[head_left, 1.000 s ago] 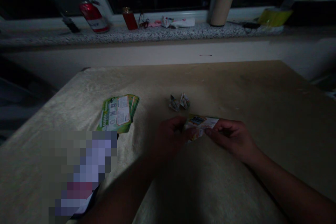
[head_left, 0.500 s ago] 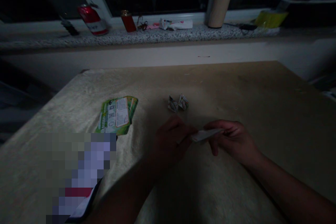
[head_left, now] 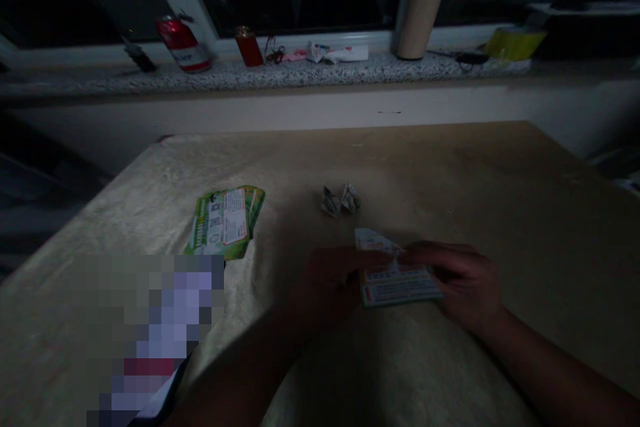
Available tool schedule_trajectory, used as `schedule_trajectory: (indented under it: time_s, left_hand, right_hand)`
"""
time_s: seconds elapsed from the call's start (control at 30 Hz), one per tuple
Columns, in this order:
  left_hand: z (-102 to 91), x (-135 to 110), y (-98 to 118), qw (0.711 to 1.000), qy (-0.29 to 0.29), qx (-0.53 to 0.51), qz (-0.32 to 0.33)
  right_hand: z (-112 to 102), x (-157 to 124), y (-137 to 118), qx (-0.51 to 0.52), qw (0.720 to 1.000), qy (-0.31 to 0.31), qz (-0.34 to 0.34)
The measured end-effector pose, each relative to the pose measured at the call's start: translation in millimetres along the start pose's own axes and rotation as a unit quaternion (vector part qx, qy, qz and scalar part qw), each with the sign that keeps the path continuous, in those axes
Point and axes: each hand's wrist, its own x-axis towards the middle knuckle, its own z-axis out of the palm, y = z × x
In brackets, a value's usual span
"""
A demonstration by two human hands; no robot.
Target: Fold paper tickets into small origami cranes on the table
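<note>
A small printed paper card (head_left: 395, 280) lies flat on the beige table (head_left: 450, 173) between my hands. My left hand (head_left: 335, 283) presses fingertips on the card's left and upper edge. My right hand (head_left: 457, 277) rests on its right side, fingers stretched across the top. One corner of the card looks folded over near the top left. Just beyond it sit two small folded paper pieces (head_left: 341, 199). A stack of green printed cards (head_left: 225, 221) lies to the left.
A blurred-out phone-like object (head_left: 155, 333) lies at the near left. Behind the table runs a speckled windowsill (head_left: 300, 70) with a red can (head_left: 183, 43), a red lighter (head_left: 249, 47), wrappers, a cardboard tube (head_left: 423, 0) and a yellow item (head_left: 513, 43).
The card was held up off the table between both hands; now it lies flat on the table, printed side up, with both hands pressing on it.
</note>
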Motion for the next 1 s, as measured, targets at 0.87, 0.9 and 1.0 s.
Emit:
schedule_trajectory:
  time_s: [0.87, 0.9, 1.0]
  left_hand:
    - [25.1, -6, -9, 0.963, 0.179, -0.129, -0.156]
    - [26.1, -5, -9, 0.96, 0.185, -0.134, -0.161]
    - [27.9, -4, -8, 0.955, 0.192, -0.147, -0.172]
  right_hand:
    - [16, -4, 0, 0.102, 0.974, 0.061, 0.195]
    - [16, -4, 0, 0.103, 0.973, 0.062, 0.197]
    - [18, -4, 2, 0.113, 0.97, 0.073, 0.204]
